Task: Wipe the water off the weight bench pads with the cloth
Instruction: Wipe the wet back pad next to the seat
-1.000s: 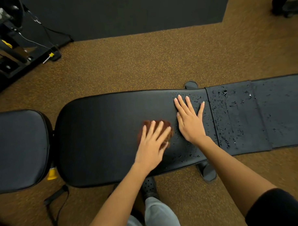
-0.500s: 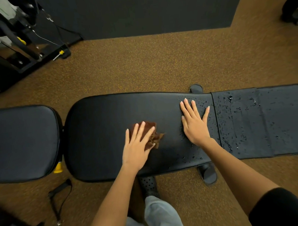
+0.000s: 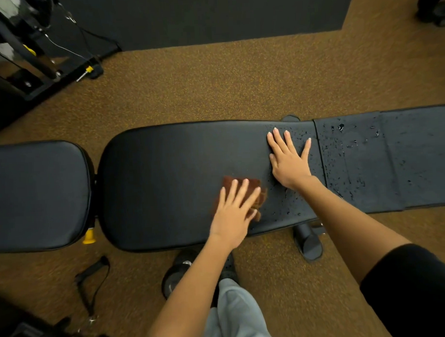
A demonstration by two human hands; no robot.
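Three black pads [image 3: 166,180] are seen; one brown cloth [image 3: 242,185] is pressed by spread left-hand fingers [image 3: 238,193], right hand [image 3: 289,163] laid flat, fingers splayed.

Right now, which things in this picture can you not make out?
- Cloth: in the head view, the left hand covers most of it.
- Bench pad under the right hand: wet or dry, hidden.
- Right pad: cut off by the frame edge.
- Gear bottom left: dark and cut off.
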